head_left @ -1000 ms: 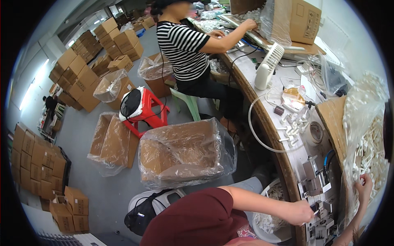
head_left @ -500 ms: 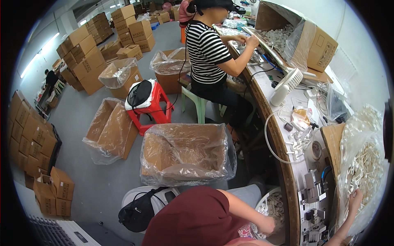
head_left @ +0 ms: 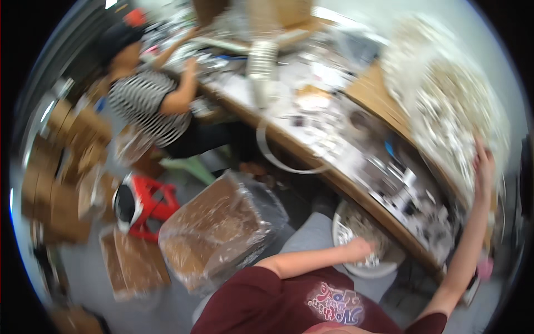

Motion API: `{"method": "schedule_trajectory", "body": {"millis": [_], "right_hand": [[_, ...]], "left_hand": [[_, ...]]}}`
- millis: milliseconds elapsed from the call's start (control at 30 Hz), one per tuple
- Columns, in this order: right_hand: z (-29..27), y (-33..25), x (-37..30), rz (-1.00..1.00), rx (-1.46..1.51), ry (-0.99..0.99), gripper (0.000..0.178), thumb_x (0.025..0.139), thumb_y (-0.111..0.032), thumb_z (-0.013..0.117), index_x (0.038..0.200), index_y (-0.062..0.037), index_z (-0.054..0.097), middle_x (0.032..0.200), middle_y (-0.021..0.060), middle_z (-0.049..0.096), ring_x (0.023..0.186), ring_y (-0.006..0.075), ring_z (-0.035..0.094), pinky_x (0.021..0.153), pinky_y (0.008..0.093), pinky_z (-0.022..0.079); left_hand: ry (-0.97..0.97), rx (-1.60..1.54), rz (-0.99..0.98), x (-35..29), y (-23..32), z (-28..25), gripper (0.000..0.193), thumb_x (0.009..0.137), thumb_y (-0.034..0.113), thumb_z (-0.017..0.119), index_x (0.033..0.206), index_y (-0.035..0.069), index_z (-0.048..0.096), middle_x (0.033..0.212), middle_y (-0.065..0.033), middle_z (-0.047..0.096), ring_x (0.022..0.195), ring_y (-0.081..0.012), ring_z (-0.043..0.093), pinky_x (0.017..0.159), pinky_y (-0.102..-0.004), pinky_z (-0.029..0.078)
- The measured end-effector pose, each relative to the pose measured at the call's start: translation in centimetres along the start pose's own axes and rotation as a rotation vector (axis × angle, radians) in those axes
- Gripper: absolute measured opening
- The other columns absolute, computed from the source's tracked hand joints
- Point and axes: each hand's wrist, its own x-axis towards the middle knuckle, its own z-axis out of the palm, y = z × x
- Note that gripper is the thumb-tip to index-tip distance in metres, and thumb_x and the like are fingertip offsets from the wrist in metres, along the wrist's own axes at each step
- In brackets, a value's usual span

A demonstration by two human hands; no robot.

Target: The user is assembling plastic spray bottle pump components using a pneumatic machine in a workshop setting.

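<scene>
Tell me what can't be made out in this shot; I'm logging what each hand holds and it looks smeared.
- Left hand, head view: dips into a white bowl on the lap; motion blur hides its fingers and any grip.
- Right hand: raised against a clear bag of small parts; blur hides whether it grips.
- Small parts on the workbench: too smeared to identify.

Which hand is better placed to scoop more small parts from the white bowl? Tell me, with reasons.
Left, probably. The left hand is already in the white bowl on the lap; the right hand is raised against the clear bag of parts on the table.
</scene>
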Motion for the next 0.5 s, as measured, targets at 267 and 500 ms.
{"method": "schedule_trajectory", "body": {"millis": [267, 500], "right_hand": [[6.2, -4.1, -16.1, 0.234, 0.335, -0.142, 0.023, 0.094, -0.02, 0.072, 0.108, -0.0032, 0.065, 0.073, -0.0057, 0.057, 0.05, -0.0014, 0.041, 0.042, 0.0172, 0.029], [7.3, -2.6, -23.5, 0.491, 0.561, -0.347, 0.017, 0.095, -0.016, 0.07, 0.101, -0.0012, 0.066, 0.065, -0.002, 0.058, 0.045, 0.0019, 0.047, 0.039, 0.0169, 0.037]], "left_hand": [[0.712, -0.189, 0.061, 2.7, 6.9, -19.1, 0.044, 0.084, 0.01, 0.077, 0.125, 0.004, 0.065, 0.122, -0.0132, 0.068, 0.104, -0.0298, 0.069, 0.088, -0.0366, 0.056], [0.531, -0.184, 0.268, 5.4, 8.5, -24.4, 0.05, 0.074, 0.001, 0.082, 0.121, 0.001, 0.069, 0.12, -0.014, 0.069, 0.104, -0.0262, 0.069, 0.085, -0.0344, 0.056]]}}
